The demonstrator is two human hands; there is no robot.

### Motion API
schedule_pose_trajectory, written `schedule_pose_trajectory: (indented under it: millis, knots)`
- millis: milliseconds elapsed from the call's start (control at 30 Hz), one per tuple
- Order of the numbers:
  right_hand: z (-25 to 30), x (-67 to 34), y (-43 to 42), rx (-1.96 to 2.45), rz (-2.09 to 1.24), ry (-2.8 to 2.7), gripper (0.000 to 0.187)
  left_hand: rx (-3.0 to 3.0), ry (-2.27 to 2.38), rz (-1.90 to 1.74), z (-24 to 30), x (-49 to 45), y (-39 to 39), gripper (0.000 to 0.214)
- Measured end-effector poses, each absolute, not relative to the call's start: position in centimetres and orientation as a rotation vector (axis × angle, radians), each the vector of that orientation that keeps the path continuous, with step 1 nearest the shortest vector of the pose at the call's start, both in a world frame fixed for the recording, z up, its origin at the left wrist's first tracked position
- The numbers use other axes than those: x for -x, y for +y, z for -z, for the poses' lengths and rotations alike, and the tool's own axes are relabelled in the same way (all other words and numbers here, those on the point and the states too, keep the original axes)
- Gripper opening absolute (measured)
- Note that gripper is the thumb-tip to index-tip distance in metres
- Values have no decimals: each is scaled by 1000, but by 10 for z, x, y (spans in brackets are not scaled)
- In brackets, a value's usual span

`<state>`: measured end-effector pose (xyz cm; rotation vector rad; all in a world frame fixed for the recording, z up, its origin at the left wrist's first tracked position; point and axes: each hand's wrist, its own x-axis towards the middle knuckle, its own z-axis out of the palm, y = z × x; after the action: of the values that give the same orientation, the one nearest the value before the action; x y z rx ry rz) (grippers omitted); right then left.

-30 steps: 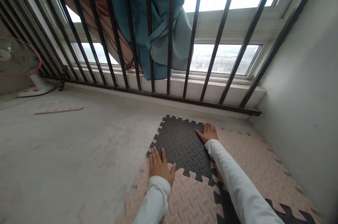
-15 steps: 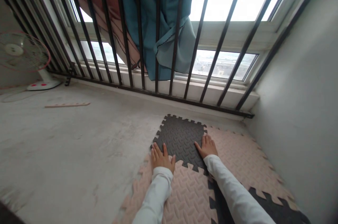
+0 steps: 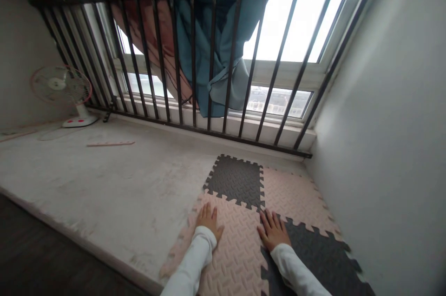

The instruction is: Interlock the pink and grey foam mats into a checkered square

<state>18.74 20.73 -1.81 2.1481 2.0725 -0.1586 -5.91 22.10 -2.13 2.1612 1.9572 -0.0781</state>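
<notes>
The 4 interlocking foam tiles are located relative to the upper dark tile [image 3: 235, 181]. The lower pink tile [image 3: 233, 252] joins its bottom edge, the side pink tile [image 3: 292, 198] joins its right edge, and the lower dark tile [image 3: 317, 259] lies diagonally below right.

The left hand [image 3: 208, 220] lies flat, fingers slightly spread, on the lower pink tile, below the upper dark tile. The right hand [image 3: 273, 230] lies flat, fingers spread, below that tile's right corner, over the joint between the lower tiles. Neither hand pinches.

Judged step: pressing the joined tiles flat. The next move calls for even pressure along any unseated joint.

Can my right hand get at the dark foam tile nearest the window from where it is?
Probably yes: the right hand lies flat on the pink foam mat, close to the dark foam tile, with nothing in between.
</notes>
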Motion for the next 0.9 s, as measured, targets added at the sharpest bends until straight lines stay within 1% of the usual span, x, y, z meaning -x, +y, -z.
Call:
schedule_pose_trajectory:
  millis: [233, 400, 567, 667, 733, 800, 867, 900]
  knots:
    - [12, -187, 129, -2167, 219, 2074, 56, -2147, 1836, 188, 4, 58, 157, 71]
    - [11, -198, 81, -2224, 192, 2051, 53, -2129, 1769, 304, -12, 61, 121, 70]
    - [15, -211, 44, -2359, 134, 1933, 53, -2159, 1677, 345, -12, 54, 87, 85]
    - [23, -213, 20, -2378, 112, 1961, 58, -2206, 1612, 408, -10, 43, 72, 96]
    - [30, -211, 4, -2346, 89, 2028, 62, -2205, 1623, 444, -12, 33, 67, 90]
    - [36, -208, -8, -2298, 21, 2096, 64, -2195, 1662, 456, -16, 23, 66, 71]
    - [38, -204, -13, -2261, -94, 2139, 62, -2202, 1684, 459, -21, 14, 65, 52]
    - [38, -203, -14, -2241, -149, 2151, 60, -2210, 1690, 461, -23, 11, 65, 47]
